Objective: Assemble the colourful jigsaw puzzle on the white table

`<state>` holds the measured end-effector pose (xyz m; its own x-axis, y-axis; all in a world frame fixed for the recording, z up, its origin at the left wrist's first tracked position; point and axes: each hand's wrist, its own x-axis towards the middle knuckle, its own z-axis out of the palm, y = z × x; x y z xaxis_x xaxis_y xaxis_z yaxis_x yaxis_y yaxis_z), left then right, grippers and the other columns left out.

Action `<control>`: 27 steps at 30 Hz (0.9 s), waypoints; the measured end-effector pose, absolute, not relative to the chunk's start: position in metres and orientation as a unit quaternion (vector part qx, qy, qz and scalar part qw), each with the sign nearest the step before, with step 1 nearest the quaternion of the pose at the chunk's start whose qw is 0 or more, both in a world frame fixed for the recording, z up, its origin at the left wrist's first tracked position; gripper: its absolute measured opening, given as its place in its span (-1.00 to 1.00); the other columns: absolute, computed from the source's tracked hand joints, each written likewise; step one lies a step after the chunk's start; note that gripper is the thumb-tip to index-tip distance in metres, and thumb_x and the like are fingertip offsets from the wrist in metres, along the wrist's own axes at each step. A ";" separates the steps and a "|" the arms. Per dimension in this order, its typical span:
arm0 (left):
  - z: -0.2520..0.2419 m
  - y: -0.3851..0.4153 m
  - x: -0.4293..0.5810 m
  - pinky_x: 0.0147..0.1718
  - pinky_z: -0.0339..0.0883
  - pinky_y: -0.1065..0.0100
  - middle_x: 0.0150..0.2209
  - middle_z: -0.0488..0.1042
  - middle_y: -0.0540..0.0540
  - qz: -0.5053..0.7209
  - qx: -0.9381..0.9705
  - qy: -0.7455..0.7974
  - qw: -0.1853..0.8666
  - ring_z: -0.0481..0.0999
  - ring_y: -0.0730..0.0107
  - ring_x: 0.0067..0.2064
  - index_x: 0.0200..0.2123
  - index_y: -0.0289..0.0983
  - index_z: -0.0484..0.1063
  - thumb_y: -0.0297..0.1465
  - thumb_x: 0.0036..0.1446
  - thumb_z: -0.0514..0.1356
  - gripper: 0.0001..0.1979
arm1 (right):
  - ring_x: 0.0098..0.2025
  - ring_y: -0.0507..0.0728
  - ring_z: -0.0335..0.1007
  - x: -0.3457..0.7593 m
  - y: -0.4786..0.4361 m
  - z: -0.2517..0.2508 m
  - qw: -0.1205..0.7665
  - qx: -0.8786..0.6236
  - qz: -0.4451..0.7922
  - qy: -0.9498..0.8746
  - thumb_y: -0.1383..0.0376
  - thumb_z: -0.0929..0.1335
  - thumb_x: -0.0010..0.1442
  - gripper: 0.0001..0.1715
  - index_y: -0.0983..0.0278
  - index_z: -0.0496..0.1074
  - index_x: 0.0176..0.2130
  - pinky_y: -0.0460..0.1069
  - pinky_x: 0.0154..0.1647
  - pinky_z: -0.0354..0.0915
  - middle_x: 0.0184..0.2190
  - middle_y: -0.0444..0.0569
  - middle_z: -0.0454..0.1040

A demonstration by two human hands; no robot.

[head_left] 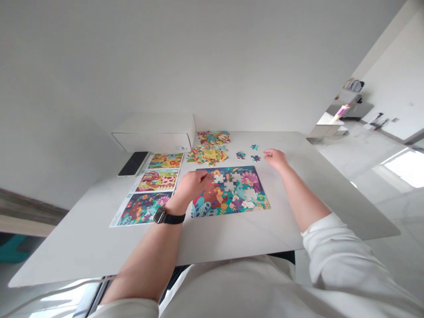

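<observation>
A colourful animal jigsaw puzzle point(215, 207) lies flat on the table, mostly filled, with white gaps in its upper middle and right. Over its upper left edge is my left hand point(192, 184), wearing a black watch point(168, 216) on the wrist. Its fingers are curled together at the puzzle; anything between them is hidden. Beyond the puzzle's upper right corner, my right hand point(277, 159) is closed beside three loose dark blue puzzle pieces point(240, 155). Whether its bent fingers pinch anything is too small to make out.
Behind the puzzle lie heaps of mixed pieces point(208, 154). To the left is a printed sheet point(155, 180) with three pictures, a black phone point(133, 163) beside it. A white box point(155, 132) stands against the wall at the back of the white table point(232, 236).
</observation>
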<state>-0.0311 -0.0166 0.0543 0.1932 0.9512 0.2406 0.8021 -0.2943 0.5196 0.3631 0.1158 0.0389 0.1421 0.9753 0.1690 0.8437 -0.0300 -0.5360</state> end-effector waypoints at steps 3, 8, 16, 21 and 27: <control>0.054 -0.017 -0.030 -0.40 -0.06 0.26 -0.56 0.25 0.00 0.298 0.743 0.581 0.147 0.12 0.35 -0.48 -0.50 -0.18 0.18 -0.07 0.43 0.01 -0.53 | 0.05 0.23 0.67 0.369 0.133 0.032 0.190 -0.709 0.116 -0.669 0.37 0.43 0.23 -0.54 0.20 0.69 0.10 0.03 0.12 0.46 0.02 0.06 0.74; 0.054 -0.016 -0.029 -0.39 0.05 0.32 -0.53 0.25 0.03 0.321 0.728 0.570 0.205 0.19 0.37 -0.45 -0.43 -0.18 0.21 -0.05 0.46 -0.04 -0.55 | 0.08 0.26 0.66 0.365 0.155 0.023 0.137 -0.694 0.118 -0.697 0.27 0.51 0.21 -0.51 0.15 0.68 0.13 0.03 0.12 0.44 0.07 0.06 0.72; 0.052 -0.018 -0.028 -0.39 0.03 0.29 -0.52 0.34 0.01 0.269 0.740 0.588 0.187 0.20 0.35 -0.46 -0.41 -0.17 0.26 -0.09 0.45 0.00 -0.60 | -0.04 0.23 0.67 0.368 0.170 0.014 0.137 -0.677 0.155 -0.706 0.25 0.61 0.00 -0.66 0.18 0.68 -0.16 0.00 -0.03 0.46 -0.09 0.00 0.74; 0.051 -0.019 -0.026 -0.39 0.03 0.28 -0.50 0.42 -0.02 0.267 0.752 0.571 0.192 0.28 0.32 -0.46 -0.42 -0.16 0.27 -0.11 0.44 0.03 -0.62 | -0.28 0.13 0.59 0.362 0.156 0.016 0.231 -0.684 0.193 -0.664 0.30 0.57 0.00 -0.74 0.22 0.55 -0.25 -0.01 -0.17 0.42 -0.30 -0.07 0.70; 0.053 -0.021 -0.023 -0.42 0.04 0.30 -0.55 0.42 0.00 0.279 0.749 0.568 0.198 0.30 0.34 -0.49 -0.42 -0.17 0.39 -0.15 0.38 0.11 -0.66 | -0.34 0.11 0.54 0.341 0.118 0.043 0.403 -0.581 0.364 -0.606 0.20 0.60 0.01 -0.64 0.21 0.43 -0.31 0.00 -0.21 0.39 -0.46 -0.13 0.59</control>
